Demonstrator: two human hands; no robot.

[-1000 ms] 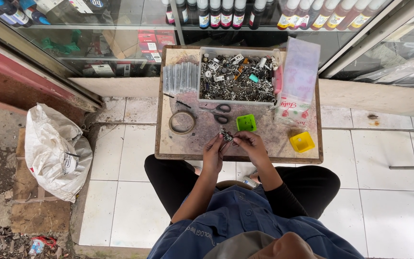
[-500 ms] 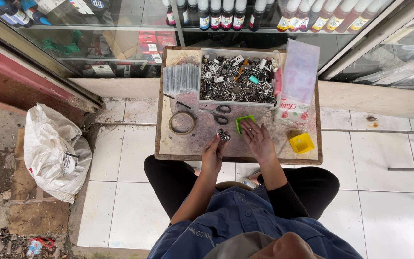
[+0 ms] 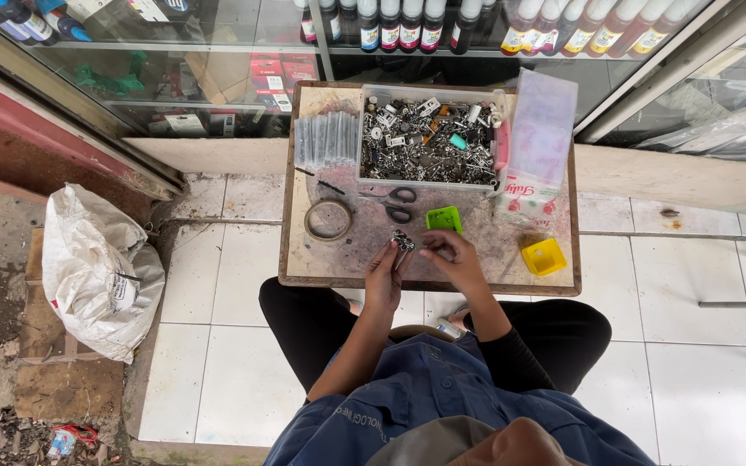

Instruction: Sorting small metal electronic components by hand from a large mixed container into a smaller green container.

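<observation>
Here: a low wooden board (image 3: 304,259) set on a white-tiled floor, a seated person in a blue jacket bent over its near edge.

Left hand (image 3: 384,278): raised just above the near edge, fingers pinched shut on a small dark metal part (image 3: 403,241), held upright at the fingertips.

Right hand (image 3: 451,256): just beside the left, fingers curled inward near the part; whether it grips anything cannot be told. The two hands sit close together, not quite touching.

Also on the board:
- Clear plastic tray (image 3: 429,183) heaped with small metal parts, at the far edge, centre.
- Bundle of clear narrow packets (image 3: 327,140), at the far left corner, beside the tray.
- Scissors (image 3: 397,203), black-handled, just in front of the tray.
- Roll of tape (image 3: 328,220), lying flat, left of the scissors.
- Green plastic piece (image 3: 444,219), just beyond the right hand.
- Yellow square dish (image 3: 544,256), near the right near corner.
- Clear bag with pink-and-white print (image 3: 535,147), standing at the right edge.

Beside the board: white sack (image 3: 97,272), on the ground to the left, well apart.
</observation>
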